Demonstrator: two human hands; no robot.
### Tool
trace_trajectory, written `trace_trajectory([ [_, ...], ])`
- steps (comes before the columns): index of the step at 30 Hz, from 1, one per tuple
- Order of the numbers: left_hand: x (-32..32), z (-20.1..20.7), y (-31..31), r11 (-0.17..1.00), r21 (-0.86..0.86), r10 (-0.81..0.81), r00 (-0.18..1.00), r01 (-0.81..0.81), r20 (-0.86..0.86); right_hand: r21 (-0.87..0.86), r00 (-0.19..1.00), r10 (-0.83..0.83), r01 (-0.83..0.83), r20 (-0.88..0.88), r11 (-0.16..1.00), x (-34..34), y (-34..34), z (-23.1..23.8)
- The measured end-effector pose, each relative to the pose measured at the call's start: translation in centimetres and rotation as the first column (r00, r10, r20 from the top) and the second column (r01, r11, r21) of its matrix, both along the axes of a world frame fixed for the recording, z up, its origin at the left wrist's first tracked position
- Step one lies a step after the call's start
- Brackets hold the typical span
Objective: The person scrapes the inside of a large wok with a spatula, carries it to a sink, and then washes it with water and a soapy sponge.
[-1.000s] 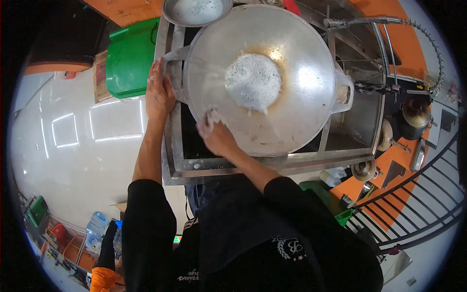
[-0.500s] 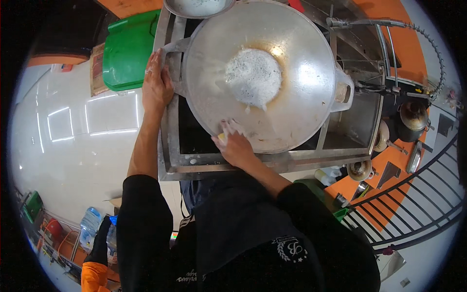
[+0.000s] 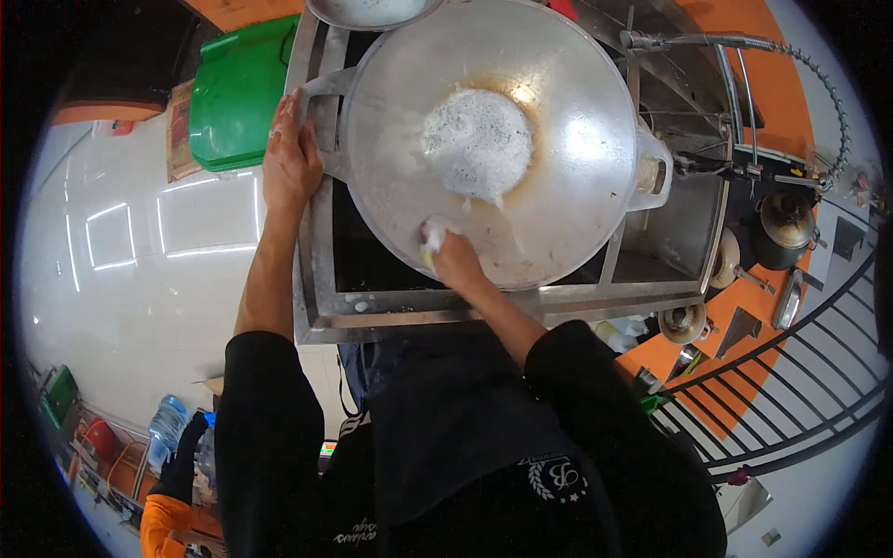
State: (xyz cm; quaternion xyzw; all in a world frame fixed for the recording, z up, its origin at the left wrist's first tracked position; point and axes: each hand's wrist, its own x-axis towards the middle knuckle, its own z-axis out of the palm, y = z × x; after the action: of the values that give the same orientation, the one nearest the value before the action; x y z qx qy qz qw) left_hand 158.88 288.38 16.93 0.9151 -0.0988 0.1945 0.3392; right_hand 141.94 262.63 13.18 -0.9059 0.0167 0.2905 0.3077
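Observation:
A wide silver wok (image 3: 391, 139) rests across the metal sink unit, with white suds (image 3: 476, 144) pooled in its middle and a brownish ring around them. At the left, my left hand (image 3: 291, 163) is closed around the outer side of the wok's left handle (image 3: 332, 84). My right hand (image 3: 456, 260), with foam on its fingers, presses against the wok's near inner wall. It is closed on a sponge (image 3: 432, 245), of which a yellow edge and suds show; the rest is hidden by the fingers.
A bowl of foamy liquid (image 3: 372, 11) stands beyond the wok. The spring-hose tap (image 3: 688, 41) reaches in from the right, beside the sink basin (image 3: 660, 251). Pots (image 3: 786, 232) sit farther right, near a black railing (image 3: 791, 395). A green bin (image 3: 237, 98) is at left; another person's orange sleeve (image 3: 167, 521) shows lower left.
My right hand has moved slightly up and right along the wok's wall with the sponge. The left hand stays on the handle. The whole view has shifted a little left.

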Motion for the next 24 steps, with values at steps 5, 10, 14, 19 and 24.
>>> trace_trajectory([
  [5,-1.0,0.4,1.2,0.998,0.007,0.059,0.997,-0.059,-0.04,-0.016,0.965,0.243,-0.246,-0.094,0.969,-2.5,-3.3,5.6],
  [10,-1.2,0.5,0.7,0.998,-0.011,0.06,0.995,-0.061,-0.074,-0.32,0.999,0.044,-0.048,-0.02,0.946,0.1,-12.0,-1.6],
  [14,-1.0,0.6,0.5,0.998,-0.001,0.055,0.997,-0.056,-0.062,-0.079,0.871,-0.401,0.438,0.284,0.896,11.0,-12.4,-3.3],
  [19,-0.6,-0.2,0.6,0.998,0.017,0.057,0.995,-0.056,-0.079,-0.055,0.918,-0.089,0.119,0.387,0.991,20.5,-8.7,-6.6],
  [24,-0.7,-0.1,0.8,0.997,0.028,0.079,0.995,-0.077,-0.065,-0.373,0.823,0.158,0.069,0.546,0.925,18.3,-2.6,-7.3],
])
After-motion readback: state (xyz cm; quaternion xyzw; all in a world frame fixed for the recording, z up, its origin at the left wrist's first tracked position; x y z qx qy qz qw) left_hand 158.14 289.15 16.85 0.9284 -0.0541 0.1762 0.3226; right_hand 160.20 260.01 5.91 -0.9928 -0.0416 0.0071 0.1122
